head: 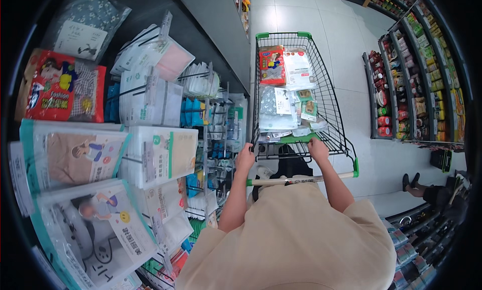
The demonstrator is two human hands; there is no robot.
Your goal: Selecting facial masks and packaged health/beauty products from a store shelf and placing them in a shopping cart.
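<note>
A black wire shopping cart [329, 83] with green corners stands before me, its pale handlebar [327, 177] close to my body. My left hand [245, 156] is curled at the cart's near left corner. On the near right, my right hand [318, 150] is curled at the rear rim, beside a green panel [297, 139]. Whether either hand grips the wire is hard to tell. In the basket lie a red plastic package [272, 66], a white package [298, 68], a blue floral fabric package [272, 105] and several smaller packs [308, 110].
Hanging packaged goods [158, 154] fill the dark shelving close on the left. Grocery shelves [399, 90] stand across the tiled floor [352, 113] on the right. A person's legs [416, 190] show at the far right, near more racks [410, 252].
</note>
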